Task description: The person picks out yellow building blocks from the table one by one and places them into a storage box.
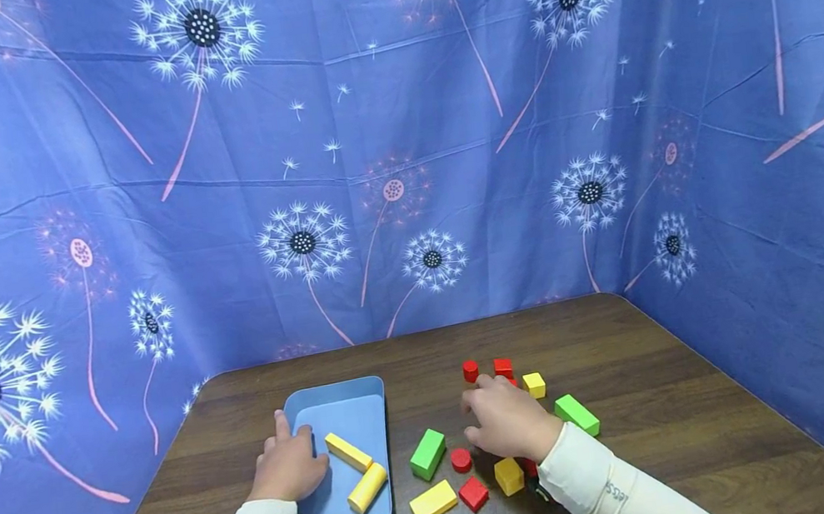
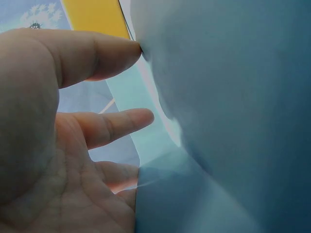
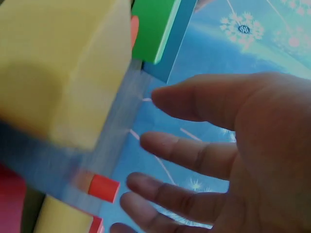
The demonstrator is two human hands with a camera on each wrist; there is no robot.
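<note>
My left hand [image 1: 286, 464] lies over the left side of a blue tray [image 1: 332, 393], thumb toward the inside and fingers extended along that edge. Inside the tray are a yellow bar [image 1: 346, 451] and a yellow cylinder [image 1: 368, 489]. My right hand [image 1: 510, 419] reaches over the scattered blocks, fingers spread and slightly bent, holding nothing in the right wrist view. Near its fingertips are a red cylinder [image 1: 471, 370] and a red block [image 1: 502, 367]; another red piece is partly hidden behind the hand. A red disc [image 1: 461, 459] lies left of its thumb.
On the brown table [image 1: 671, 431] lie green blocks [image 1: 428, 454], a second green block [image 1: 577, 415], a yellow block [image 1: 434, 503], a red cube [image 1: 473, 493], and yellow cubes [image 1: 509, 476] near the right wrist and beyond it. Blue patterned cloth [image 1: 398, 124] hangs behind.
</note>
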